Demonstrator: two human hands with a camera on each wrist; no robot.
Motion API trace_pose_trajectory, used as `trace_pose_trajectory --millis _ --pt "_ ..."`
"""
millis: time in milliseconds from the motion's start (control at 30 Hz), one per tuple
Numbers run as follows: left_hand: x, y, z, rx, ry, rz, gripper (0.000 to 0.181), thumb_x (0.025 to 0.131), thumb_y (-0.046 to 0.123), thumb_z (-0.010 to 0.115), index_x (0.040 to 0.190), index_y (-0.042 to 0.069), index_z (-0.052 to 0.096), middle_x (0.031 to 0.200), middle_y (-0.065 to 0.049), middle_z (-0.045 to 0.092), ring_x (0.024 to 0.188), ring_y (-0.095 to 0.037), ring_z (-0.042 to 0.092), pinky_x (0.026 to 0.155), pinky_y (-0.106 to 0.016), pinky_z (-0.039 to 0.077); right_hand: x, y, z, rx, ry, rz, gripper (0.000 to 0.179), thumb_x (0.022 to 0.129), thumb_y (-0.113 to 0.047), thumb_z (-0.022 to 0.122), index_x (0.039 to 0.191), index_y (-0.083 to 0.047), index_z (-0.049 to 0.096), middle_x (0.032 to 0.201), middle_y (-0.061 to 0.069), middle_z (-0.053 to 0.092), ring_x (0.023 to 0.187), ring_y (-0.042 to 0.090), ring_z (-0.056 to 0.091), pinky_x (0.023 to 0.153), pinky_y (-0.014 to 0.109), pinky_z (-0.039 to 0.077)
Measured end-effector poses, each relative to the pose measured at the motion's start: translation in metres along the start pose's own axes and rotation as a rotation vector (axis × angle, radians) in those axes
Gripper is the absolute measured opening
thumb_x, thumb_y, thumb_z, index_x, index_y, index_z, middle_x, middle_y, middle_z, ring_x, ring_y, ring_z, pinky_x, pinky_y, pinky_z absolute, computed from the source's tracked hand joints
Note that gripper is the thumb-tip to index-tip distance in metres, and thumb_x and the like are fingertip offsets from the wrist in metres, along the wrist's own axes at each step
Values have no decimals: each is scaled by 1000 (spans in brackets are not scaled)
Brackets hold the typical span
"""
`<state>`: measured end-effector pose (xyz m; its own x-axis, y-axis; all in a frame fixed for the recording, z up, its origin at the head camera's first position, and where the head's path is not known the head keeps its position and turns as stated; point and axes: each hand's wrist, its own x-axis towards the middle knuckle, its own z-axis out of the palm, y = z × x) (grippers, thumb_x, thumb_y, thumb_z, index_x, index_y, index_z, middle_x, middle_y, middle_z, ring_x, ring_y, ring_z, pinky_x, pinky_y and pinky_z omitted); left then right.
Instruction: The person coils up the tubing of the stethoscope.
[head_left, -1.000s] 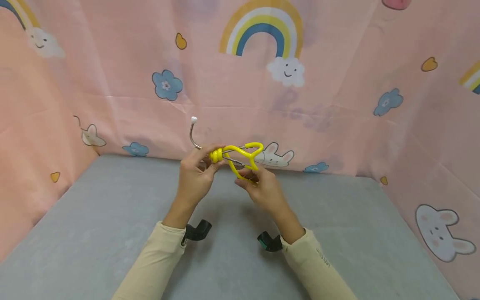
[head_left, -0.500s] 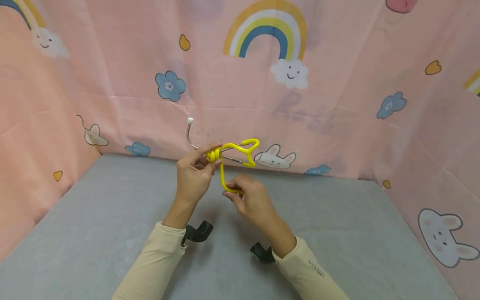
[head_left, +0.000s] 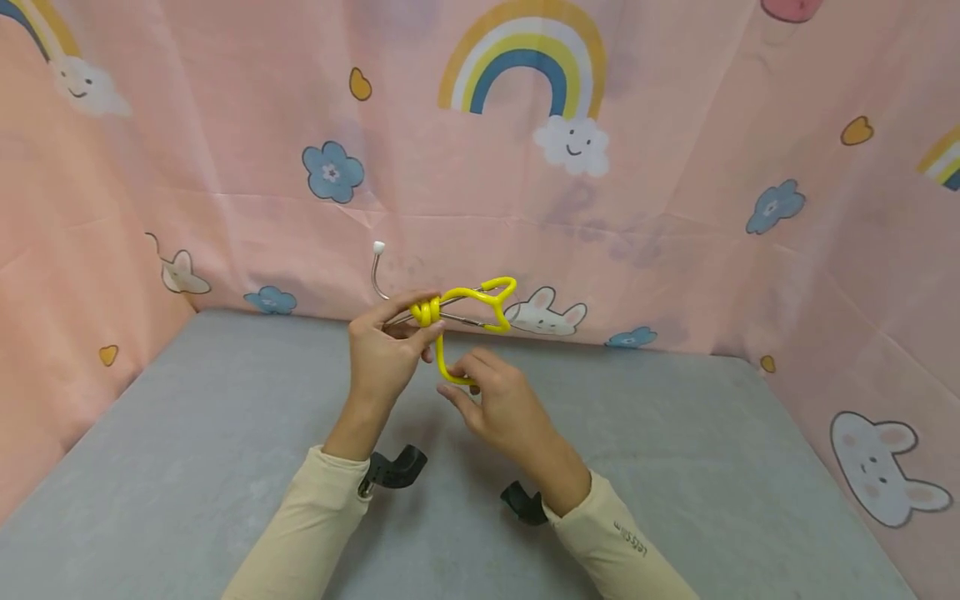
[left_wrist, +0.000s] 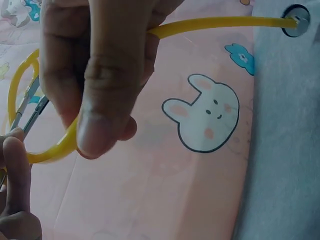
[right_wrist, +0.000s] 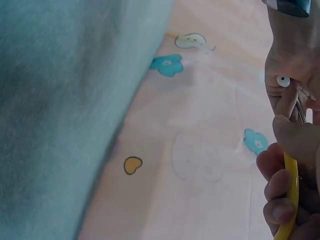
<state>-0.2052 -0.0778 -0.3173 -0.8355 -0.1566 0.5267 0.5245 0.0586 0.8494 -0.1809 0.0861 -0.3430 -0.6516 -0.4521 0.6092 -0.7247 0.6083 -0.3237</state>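
While left fingers [head_left: 424, 336] pinch the coils [head_left: 425, 312], right fingers [head_left: 477, 367], lower, hold the yellow tube [head_left: 440, 354].

A stethoscope [head_left: 432, 311] is hanging midair, its yellow tube [head_left: 440, 357] coiling around metal arms [head_left: 462, 318], a white eartip [head_left: 378, 247] pointing to eleven o'clock. The left hand [head_left: 384, 350] is pinching the coils [head_left: 424, 313], the right hand [head_left: 501, 400] holding tube towards five.

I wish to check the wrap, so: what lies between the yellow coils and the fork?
In the head view, two metal rods and a stretch of yellow tube lie between coils and fork.
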Motion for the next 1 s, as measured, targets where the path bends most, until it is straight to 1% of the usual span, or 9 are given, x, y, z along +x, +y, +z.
trace_pose_trajectory --millis 133,233,333,433,500,600,700,833,1000 --pt "-1 1 2 -62 -3 -44 33 78 -4 81 110 2 75 105 -17 73 44 -12 56 47 -23 49 1 1 -1 -11 -5 -42 13 84 -13 80 90 -7 69 86 0 63 73 12 62 65 20 54" --pt "0 1 2 -86 -14 -55 32 79 -3 81 110 1 75 104 -19 73 43 -11 54 48 -22 48 1 3 -1 -13 -11 -58 13 84 -12 80 88 -8 69 86 0 63 71 10 60 63 19 53" --pt "1 1 1 -64 -14 -61 30 81 -1 80 110 1 75 103 -19 72 42 -10 53 46 -20 43 1 5 -2 -8 -25 -55 13 85 -12 80 89 -8 68 86 -1 63 72 9 60 64 18 53" --pt "1 -1 -1 -1 4 -61 27 82 1 79 109 4 76 100 -17 73 41 -9 53 43 -19 38 1 6 -5 4 -20 -74 13 85 -12 79 89 -8 68 86 0 63 72 10 60 64 18 53" --pt "0 -2 -1 63 21 -33 26 82 3 80 108 6 77 97 -16 72 44 -12 56 44 -19 39 2 5 -8 13 3 -96 12 85 -11 79 89 -7 68 84 1 62 72 11 58 63 19 52" --pt "-1 -3 1 170 42 49 25 81 5 82 105 10 79 98 -12 72 56 -18 66 50 -17 49 3 5 -14 28 56 -122 13 85 -9 79 89 -5 67 82 2 61 71 11 56 62 20 51" --pt "-2 -3 3 248 50 124 26 78 4 84 103 10 80 101 -11 75 65 -24 71 58 -17 54 3 6 -20 61 108 -117 14 84 -7 79 89 -4 67 81 3 61 70 11 55 61 22 51" --pt "-2 -4 3 290 3 156 28 76 4 85 102 12 80 107 -7 76 58 -22 66 54 -19 52 3 9 -27 107 161 -87 13 84 -5 78 90 -4 67 82 4 63 69 10 55 59 25 51" --pt "-1 -4 2 288 -69 172 30 74 2 86 102 12 80 109 -7 76 55 -20 63 52 -20 50 4 12 -32 143 185 -38 12 85 -6 77 92 -4 68 84 5 67 70 10 57 60 23 49"
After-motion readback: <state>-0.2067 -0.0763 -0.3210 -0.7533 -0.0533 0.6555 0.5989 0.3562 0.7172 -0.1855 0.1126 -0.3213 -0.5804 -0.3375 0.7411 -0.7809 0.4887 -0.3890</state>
